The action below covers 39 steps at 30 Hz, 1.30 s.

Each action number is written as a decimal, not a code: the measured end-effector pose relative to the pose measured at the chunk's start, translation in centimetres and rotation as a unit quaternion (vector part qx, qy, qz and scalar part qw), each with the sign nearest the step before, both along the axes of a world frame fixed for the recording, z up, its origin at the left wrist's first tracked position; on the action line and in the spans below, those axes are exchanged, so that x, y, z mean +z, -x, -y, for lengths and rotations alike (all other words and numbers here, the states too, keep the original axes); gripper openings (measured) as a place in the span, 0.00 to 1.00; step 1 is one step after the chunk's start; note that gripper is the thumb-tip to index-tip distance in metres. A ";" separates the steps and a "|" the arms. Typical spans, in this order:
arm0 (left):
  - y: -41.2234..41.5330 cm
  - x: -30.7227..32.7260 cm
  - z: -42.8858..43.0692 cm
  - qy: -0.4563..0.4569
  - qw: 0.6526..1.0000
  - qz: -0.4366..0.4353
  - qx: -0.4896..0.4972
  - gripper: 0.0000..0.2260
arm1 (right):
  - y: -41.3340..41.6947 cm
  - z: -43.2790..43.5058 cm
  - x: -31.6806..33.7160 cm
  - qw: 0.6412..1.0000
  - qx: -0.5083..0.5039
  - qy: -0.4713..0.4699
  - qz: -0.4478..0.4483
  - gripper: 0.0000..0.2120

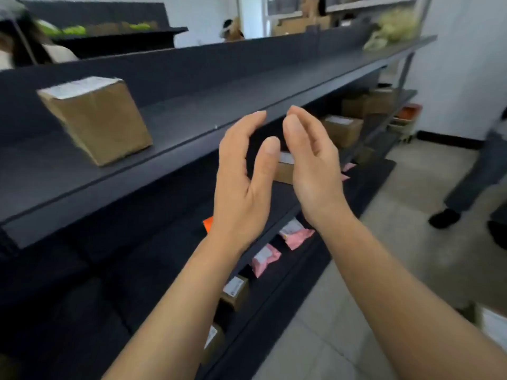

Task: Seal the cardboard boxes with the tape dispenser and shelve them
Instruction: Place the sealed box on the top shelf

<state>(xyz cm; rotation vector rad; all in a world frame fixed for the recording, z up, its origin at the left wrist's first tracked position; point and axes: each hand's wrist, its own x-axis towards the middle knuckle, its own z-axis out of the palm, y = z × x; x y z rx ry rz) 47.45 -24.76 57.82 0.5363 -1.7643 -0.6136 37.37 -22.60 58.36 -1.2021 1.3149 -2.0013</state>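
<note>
Two empty hands, left hand (241, 185), right hand (312, 165), fingers relaxed, cardboard box (96, 119) shelved well left.

Box label (79, 87) too blurred, no readable txt

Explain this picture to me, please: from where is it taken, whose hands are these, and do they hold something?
There is no machine here. The picture comes from a camera worn on a person's head, looking forward and down, so the two bare arms are that person's own. The left hand and the right hand are raised before a dark shelf unit, palms facing each other, holding nothing. On the upper shelf, to the left, stands a cardboard box with a white label on top. Lower shelves carry smaller boxes and pink packets. No tape dispenser is in view.
</note>
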 end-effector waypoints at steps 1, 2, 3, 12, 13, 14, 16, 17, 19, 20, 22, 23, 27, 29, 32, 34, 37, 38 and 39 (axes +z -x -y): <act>1.5 -0.7 -0.6 -0.020 0.999 0.002 -0.034 0.19 | 1.4 -1.3 -0.8 0.999 -0.030 -0.012 0.005 0.23; 3.1 -1.4 -1.3 -0.036 0.997 0.003 -0.065 0.18 | 2.8 -2.7 -1.5 0.998 -0.060 -0.020 0.007 0.24; 4.8 -2.1 -2.1 -0.050 0.994 0.003 -0.099 0.18 | 4.3 -4.2 -2.3 0.995 -0.092 -0.024 0.010 0.26; 20.7 -9.8 -12.5 -0.141 0.926 0.075 -0.342 0.18 | 15.6 -20.9 -9.0 0.910 -0.389 -0.127 0.059 0.23; 22.3 -10.8 -13.9 -0.152 0.914 0.093 -0.365 0.17 | 16.6 -22.8 -10.0 0.898 -0.413 -0.139 0.066 0.23; 23.7 -12.0 -15.3 -0.163 0.902 0.110 -0.386 0.16 | 17.6 -24.6 -11.0 0.885 -0.434 -0.152 0.072 0.23; 26.7 -14.4 -18.0 -0.186 0.878 0.140 -0.418 0.16 | 19.6 -28.0 -13.1 0.860 -0.472 -0.175 0.086 0.23; 28.2 -15.7 -19.2 -0.194 0.870 0.149 -0.429 0.17 | 20.7 -29.6 -14.3 0.848 -0.487 -0.186 0.098 0.23; 30.9 -18.4 -21.7 -0.210 0.855 0.170 -0.443 0.18 | 22.9 -32.5 -16.9 0.826 -0.506 -0.213 0.126 0.23; 32.2 -19.8 -22.8 -0.218 0.848 0.185 -0.446 0.18 | 24.1 -33.8 -18.3 0.818 -0.511 -0.225 0.140 0.22; 34.6 -22.5 -24.9 -0.238 0.836 0.217 -0.445 0.16 | 26.4 -36.0 -21.3 0.804 -0.515 -0.244 0.169 0.21; 35.8 -23.9 -25.9 -0.251 0.828 0.233 -0.444 0.15 | 27.4 -37.0 -22.8 0.798 -0.515 -0.255 0.181 0.20; 40.0 -29.4 -29.0 -0.293 0.799 0.280 -0.445 0.15 | 31.6 -40.2 -29.5 0.774 -0.503 -0.321 0.215 0.22; 41.8 -32.5 -30.2 -0.299 0.789 0.308 -0.440 0.15 | 33.4 -41.5 -33.1 0.760 -0.491 -0.359 0.230 0.24; 44.0 -37.8 -31.8 -0.321 0.767 0.358 -0.426 0.15 | 35.7 -43.2 -38.4 0.734 -0.479 -0.406 0.260 0.26; 44.9 -41.3 -32.8 -0.336 0.752 0.386 -0.416 0.17 | 36.9 -44.2 -41.7 0.719 -0.467 -0.424 0.291 0.26; 46.1 -46.9 -34.1 -0.362 0.720 0.426 -0.411 0.20 | 38.3 -45.3 -46.7 0.714 -0.432 -0.446 0.322 0.29; 46.3 -48.6 -34.5 -0.370 0.710 0.439 -0.407 0.21 | 38.7 -45.5 -48.3 0.711 -0.424 -0.456 0.328 0.32; 46.5 -50.0 -34.9 -0.375 0.700 0.453 -0.404 0.22 | 38.9 -45.8 -49.9 0.704 -0.417 -0.463 0.340 0.35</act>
